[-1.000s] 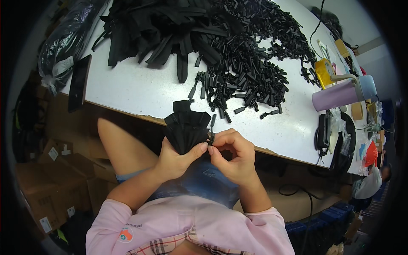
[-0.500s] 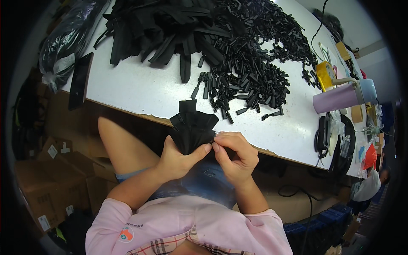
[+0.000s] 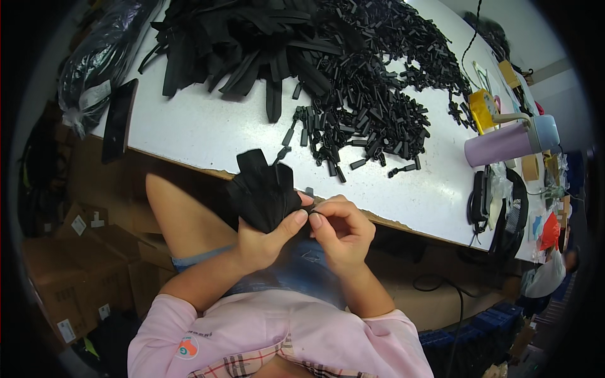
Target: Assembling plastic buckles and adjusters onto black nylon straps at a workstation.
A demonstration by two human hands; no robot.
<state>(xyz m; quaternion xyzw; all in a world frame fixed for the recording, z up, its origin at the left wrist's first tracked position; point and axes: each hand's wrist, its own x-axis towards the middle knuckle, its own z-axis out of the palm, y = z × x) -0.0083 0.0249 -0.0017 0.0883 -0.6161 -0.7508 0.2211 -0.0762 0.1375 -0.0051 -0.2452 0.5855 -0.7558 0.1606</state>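
Note:
My left hand [image 3: 265,242] is closed round a fanned bundle of black zipper tapes [image 3: 261,195], held above my lap at the table's near edge. Its thumb presses the bundle's right side. My right hand [image 3: 343,230] meets it there, thumb and forefinger pinched together on a tiny dark piece mostly hidden by the fingertips. A small greyish tab shows just above those fingers. Beyond the hands, a large heap of black zipper sliders with long pulls [image 3: 372,113] spreads over the white table [image 3: 201,135]. Left of it lies a pile of black zipper tapes [image 3: 239,38].
A dark flat phone-like slab [image 3: 120,120] lies at the table's left edge, near a clear plastic bag [image 3: 94,69]. To the right are a lilac tumbler [image 3: 501,145], yellow tape [image 3: 482,110] and a black pouch [image 3: 480,200]. Cardboard boxes [image 3: 75,277] stand on the floor at left.
The bundle of zipper tapes has shifted left and tilted, with its fan narrower. My right hand has moved slightly left with it, still pinching at the bundle's right side.

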